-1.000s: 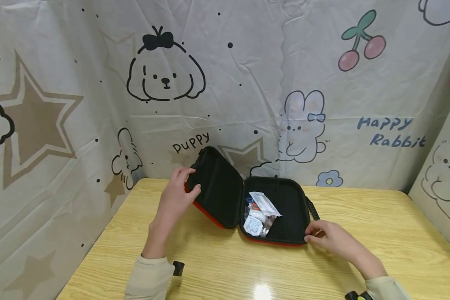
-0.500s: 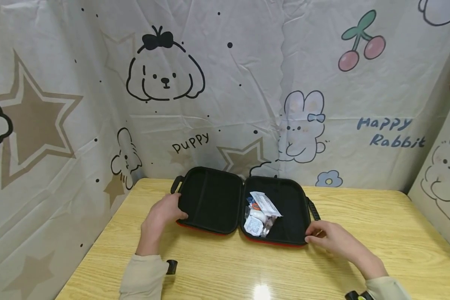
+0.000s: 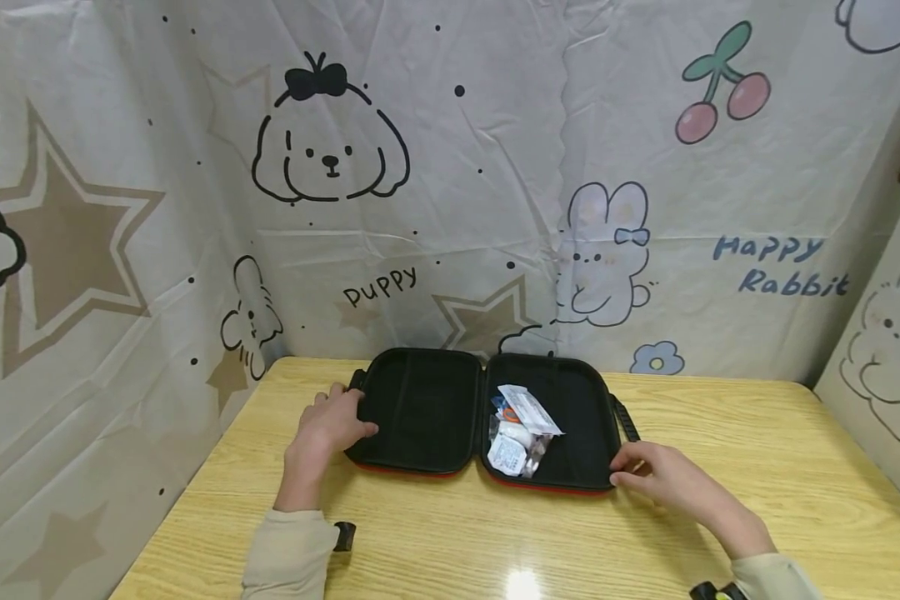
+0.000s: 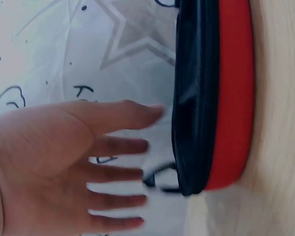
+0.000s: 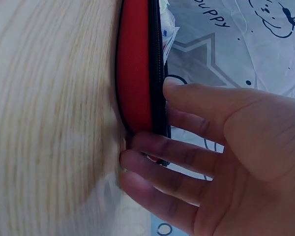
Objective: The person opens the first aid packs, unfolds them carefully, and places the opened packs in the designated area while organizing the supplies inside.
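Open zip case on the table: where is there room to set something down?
Bare: table before the case, between the sleeves; table right of the right hand; the left half, beside the left hand; the right half's right side, beside the packets. Crowded: that half's left side, where they overlap.

The pale cloth (image 3: 487, 50) bears 2 captions: black "PUPPY" (image 3: 380, 286) below the drawn dog (image 3: 332, 162), and blue "Happy Rabbit" (image 3: 780, 267), set on 2 lines right of the drawn rabbit (image 3: 607, 258). The right wrist view crops the first caption. Print on the white packet (image 3: 528, 408) is too small to read.
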Motion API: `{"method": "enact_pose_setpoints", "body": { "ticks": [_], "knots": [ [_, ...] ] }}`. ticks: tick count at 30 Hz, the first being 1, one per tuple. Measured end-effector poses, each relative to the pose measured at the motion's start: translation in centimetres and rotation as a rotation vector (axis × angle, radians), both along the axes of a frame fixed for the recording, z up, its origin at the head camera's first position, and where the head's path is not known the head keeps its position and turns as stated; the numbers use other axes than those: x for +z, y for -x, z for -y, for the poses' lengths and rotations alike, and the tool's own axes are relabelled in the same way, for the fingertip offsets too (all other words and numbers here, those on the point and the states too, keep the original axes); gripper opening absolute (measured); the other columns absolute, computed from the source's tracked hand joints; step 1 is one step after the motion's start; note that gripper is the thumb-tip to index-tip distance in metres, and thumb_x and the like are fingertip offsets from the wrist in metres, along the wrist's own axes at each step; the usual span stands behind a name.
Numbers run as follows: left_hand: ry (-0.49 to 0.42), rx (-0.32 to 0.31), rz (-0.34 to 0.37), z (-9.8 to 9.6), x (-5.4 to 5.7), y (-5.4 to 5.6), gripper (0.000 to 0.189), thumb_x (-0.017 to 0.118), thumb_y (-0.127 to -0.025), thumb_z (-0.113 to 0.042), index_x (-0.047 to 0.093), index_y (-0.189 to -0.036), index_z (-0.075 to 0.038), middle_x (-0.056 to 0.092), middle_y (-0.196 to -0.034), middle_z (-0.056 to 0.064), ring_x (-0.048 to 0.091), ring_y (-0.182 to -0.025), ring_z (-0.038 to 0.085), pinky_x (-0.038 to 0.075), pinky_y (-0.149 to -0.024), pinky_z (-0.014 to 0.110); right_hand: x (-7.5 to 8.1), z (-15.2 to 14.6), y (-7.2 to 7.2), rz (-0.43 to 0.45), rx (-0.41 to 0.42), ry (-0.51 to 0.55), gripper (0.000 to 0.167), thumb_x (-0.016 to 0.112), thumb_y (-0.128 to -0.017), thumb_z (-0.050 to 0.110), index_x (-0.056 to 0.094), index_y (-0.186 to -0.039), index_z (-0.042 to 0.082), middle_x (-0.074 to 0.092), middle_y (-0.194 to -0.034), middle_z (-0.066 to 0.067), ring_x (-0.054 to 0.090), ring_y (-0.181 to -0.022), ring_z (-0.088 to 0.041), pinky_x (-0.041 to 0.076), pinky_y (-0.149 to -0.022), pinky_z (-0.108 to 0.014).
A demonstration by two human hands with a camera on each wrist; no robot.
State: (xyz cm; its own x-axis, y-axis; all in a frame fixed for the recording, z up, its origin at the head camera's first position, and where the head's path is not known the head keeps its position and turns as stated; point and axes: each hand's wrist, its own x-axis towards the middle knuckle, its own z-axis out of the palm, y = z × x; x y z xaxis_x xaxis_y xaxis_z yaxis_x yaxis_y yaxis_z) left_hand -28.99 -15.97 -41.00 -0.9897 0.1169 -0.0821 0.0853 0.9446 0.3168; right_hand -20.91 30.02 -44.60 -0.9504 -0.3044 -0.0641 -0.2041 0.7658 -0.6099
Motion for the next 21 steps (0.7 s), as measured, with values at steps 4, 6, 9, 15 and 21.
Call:
{"method": "enact_pose_setpoints", "body": {
  "ticks": [4,6,9,15,21],
  "knots": [
    [-0.03,-0.052,-0.198,-1.7,0.1,0.2,0.046,0.07,-0.092,-0.031,0.062,-0.131,-0.008,0.052,-0.139,0.019,0.051,-0.122,0.042,0.042,-0.1,0.058,0.0,0.1,0.1,-0.044,0.013,-0.05,0.011,0.071,-0.091,0.028,0.07,-0.095,0.017,0.067,-0.09,0.006,0.06,-0.077,-0.005,0.049,-0.066,-0.024],
    [-0.061,-0.099,-0.253,-2.9,0.1,0.2,0.038,0.069,-0.093,-0.029,0.066,-0.126,-0.011,0.057,-0.134,0.014,0.055,-0.12,0.038,0.044,-0.1,0.055,0.0,0.1,0.1,-0.071,0.023,-0.067,0.012,0.071,-0.091,0.028,0.07,-0.096,0.018,0.065,-0.088,0.008,0.059,-0.076,-0.003,0.049,-0.067,-0.024],
    [-0.102,-0.172,-0.302,-4.8,-0.4,0.1,0.031,0.069,-0.093,-0.03,0.069,-0.12,-0.014,0.061,-0.128,0.008,0.058,-0.117,0.032,0.047,-0.099,0.05,0.0,0.2,0.0,-0.112,0.023,-0.09,0.011,0.073,-0.089,0.03,0.071,-0.096,0.02,0.061,-0.085,0.009,0.056,-0.074,-0.001,0.048,-0.066,-0.024],
    [-0.138,-0.263,-0.332,-8.1,-1.5,-0.6,0.028,0.07,-0.092,-0.031,0.071,-0.115,-0.016,0.062,-0.123,0.004,0.06,-0.112,0.028,0.048,-0.097,0.046,0.0,0.5,0.0,-0.179,-0.015,-0.116,0.01,0.074,-0.088,0.03,0.071,-0.096,0.023,0.056,-0.085,0.01,0.05,-0.074,0.0,0.044,-0.064,-0.023],
    [-0.094,-0.342,-0.284,-10.2,-2.6,-1.0,0.033,0.067,-0.094,-0.034,0.068,-0.122,-0.016,0.062,-0.126,0.005,0.06,-0.114,0.028,0.049,-0.098,0.045,-0.1,0.7,0.1,-0.258,-0.048,-0.117,0.006,0.074,-0.089,0.026,0.071,-0.093,0.024,0.055,-0.084,0.014,0.049,-0.073,0.003,0.044,-0.063,-0.022]
  ]
}}
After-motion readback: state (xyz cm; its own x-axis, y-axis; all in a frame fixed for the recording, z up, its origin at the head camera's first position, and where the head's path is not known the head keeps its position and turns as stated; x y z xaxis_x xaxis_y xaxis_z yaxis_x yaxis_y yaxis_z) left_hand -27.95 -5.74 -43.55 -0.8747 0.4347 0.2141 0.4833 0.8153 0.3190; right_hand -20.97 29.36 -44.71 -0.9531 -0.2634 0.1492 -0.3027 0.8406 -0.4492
